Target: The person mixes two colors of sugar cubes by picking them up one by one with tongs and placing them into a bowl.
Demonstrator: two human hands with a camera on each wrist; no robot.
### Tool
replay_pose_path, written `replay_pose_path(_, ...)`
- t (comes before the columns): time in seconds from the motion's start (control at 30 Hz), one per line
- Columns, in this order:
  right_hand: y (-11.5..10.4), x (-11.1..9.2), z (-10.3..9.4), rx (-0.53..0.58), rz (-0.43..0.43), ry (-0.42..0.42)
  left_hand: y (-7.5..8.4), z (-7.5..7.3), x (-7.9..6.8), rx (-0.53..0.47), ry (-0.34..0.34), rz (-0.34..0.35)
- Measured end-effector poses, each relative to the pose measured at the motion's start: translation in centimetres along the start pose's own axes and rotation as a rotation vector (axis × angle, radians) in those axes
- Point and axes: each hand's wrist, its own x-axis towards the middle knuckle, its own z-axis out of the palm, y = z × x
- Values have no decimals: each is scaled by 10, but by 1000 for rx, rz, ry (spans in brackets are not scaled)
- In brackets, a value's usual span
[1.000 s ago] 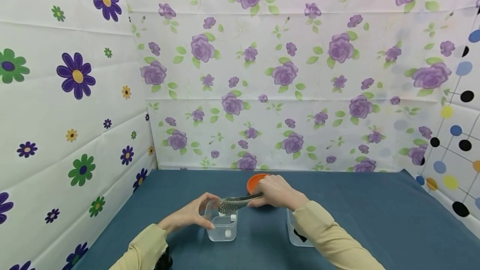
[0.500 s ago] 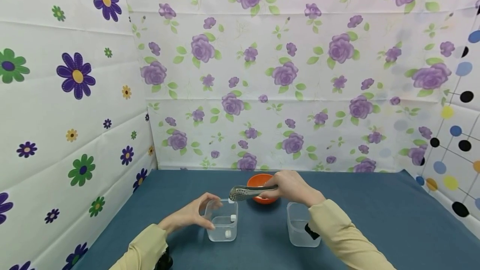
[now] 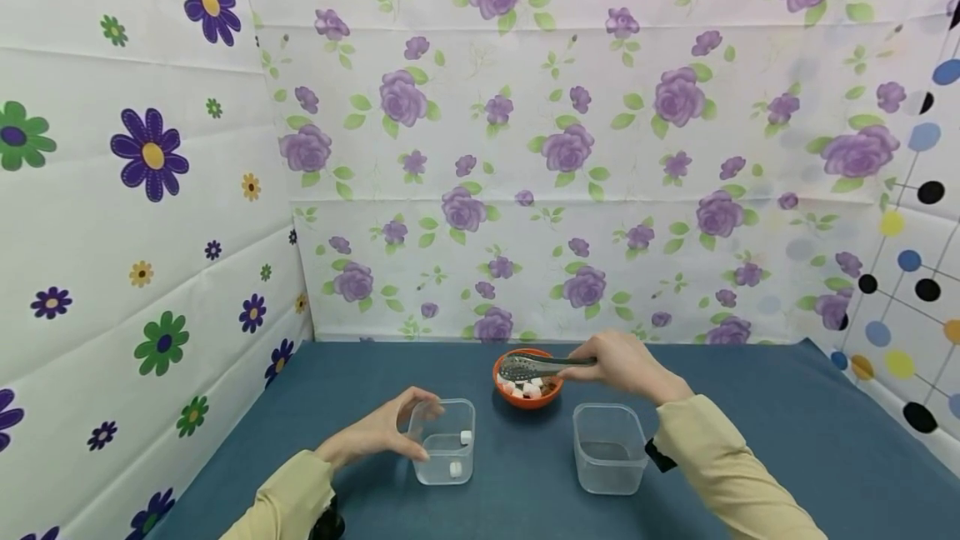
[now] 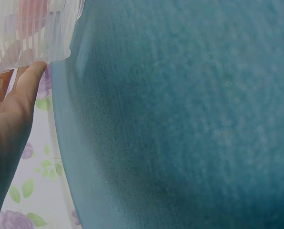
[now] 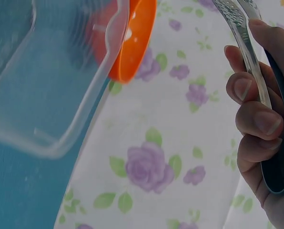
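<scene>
My right hand (image 3: 626, 365) grips a pair of metal tongs (image 3: 551, 367) with perforated ends, also plain in the right wrist view. The tong ends hover over an orange bowl (image 3: 527, 403) of white, pinkish and brown pieces. Whether they pinch anything is hidden. At the left, a clear plastic container (image 3: 444, 477) is held at its left side between the thumb and fingers of my left hand (image 3: 378, 430). Two small white pieces (image 3: 455, 469) show in it. The left wrist view catches that hand (image 4: 15, 102) against the ribbed container (image 4: 32, 38).
A second clear plastic container (image 3: 609, 477) stands on the blue tablecloth (image 3: 517, 490), right of the bowl and below my right forearm. Flower-patterned sheets (image 3: 480, 273) rise behind the table and along its left; a dotted sheet (image 3: 922, 340) hangs at the right.
The tongs have moved right, from over the left container to above the bowl. Half a second ago a white piece showed at their tip. My left hand has stayed put.
</scene>
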Motion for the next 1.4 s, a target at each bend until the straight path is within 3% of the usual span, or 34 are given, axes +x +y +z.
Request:
replay_pose_path(0.6,38,4,-8,-115,82,33,-2,0,2,2,-11,10)
replay_pose_path(1.4,41,0,-3,-156,53,15,-2,-1,0,13,-6,22)
